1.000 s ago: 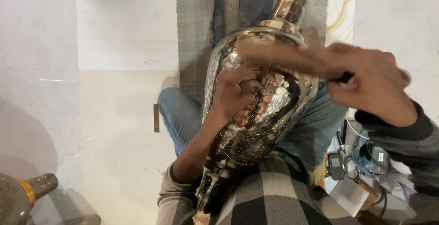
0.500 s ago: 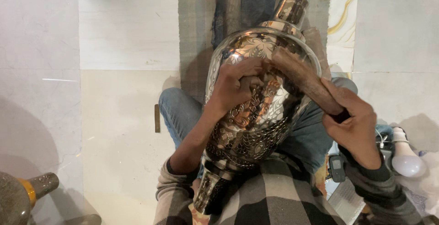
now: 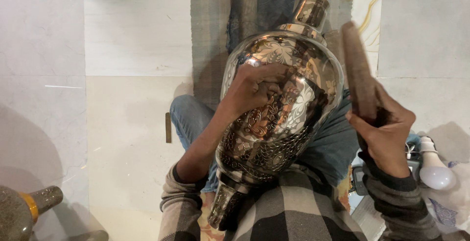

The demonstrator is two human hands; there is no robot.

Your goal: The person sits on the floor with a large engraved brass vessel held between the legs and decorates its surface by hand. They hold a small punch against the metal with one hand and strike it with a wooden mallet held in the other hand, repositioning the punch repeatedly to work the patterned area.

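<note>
Gripping wooden mallet (image 3: 359, 72), right hand (image 3: 384, 133) beside engraved metal vase (image 3: 281, 104)

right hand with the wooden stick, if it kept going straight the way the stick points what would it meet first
The right hand holds a wooden stick pointing up and slightly left. Carried straight on, it would probably pass just right of the engraved metal vase's neck and reach the pale tiled floor beyond, though depth is unclear.

The left hand (image 3: 252, 88) hides what its fingers (image 3: 274, 74) hold against the engraved vase (image 3: 284, 118).
</note>
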